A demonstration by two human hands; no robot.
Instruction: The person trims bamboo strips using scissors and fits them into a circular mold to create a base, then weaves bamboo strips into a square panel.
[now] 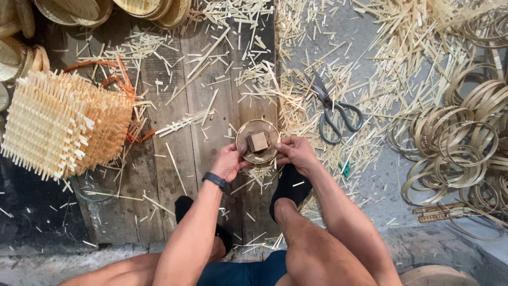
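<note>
Head view: left hand (228, 161) and right hand (296, 152) grip round bamboo frame (257, 141); scissors (333, 108) nearby.

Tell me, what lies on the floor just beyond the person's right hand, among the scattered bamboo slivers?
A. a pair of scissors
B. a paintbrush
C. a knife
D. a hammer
A: a pair of scissors with dark looped handles lies among the bamboo slivers, just past the right hand, which with the left hand holds a round bamboo ring with a small wooden block on it.
</note>
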